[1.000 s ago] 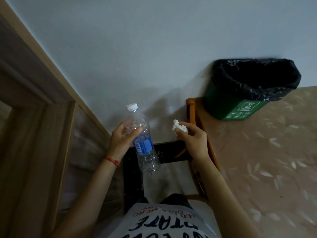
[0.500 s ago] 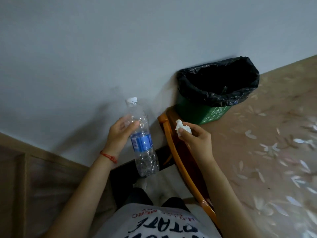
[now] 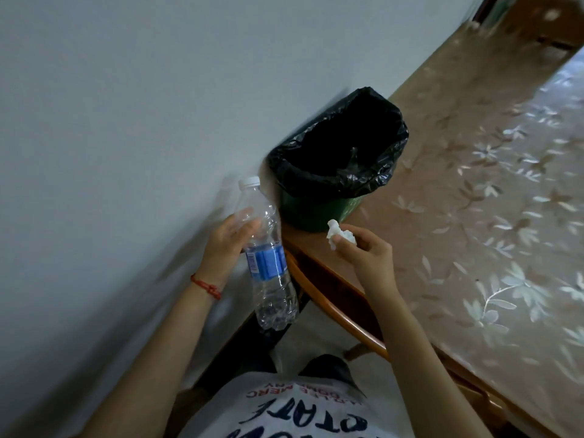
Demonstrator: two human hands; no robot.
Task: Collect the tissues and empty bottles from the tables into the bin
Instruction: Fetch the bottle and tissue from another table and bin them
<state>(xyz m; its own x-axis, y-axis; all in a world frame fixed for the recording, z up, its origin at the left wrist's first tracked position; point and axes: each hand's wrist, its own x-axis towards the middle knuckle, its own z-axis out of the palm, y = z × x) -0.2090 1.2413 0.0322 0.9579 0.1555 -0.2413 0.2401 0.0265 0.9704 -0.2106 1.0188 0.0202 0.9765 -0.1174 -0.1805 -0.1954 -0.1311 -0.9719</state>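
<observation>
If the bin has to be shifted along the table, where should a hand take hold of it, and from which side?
Probably the rim of the bin on its near side, from above. The black liner is folded over that rim and the mouth is open, so fingers could hook over the edge. The far side sits close to the wall. Both hands are full: bottle and tissue.

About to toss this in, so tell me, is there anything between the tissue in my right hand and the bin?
Nothing, in the head view. The tissue pinched in the right hand sits just short of the bin, with only a bare strip of table between.
</observation>
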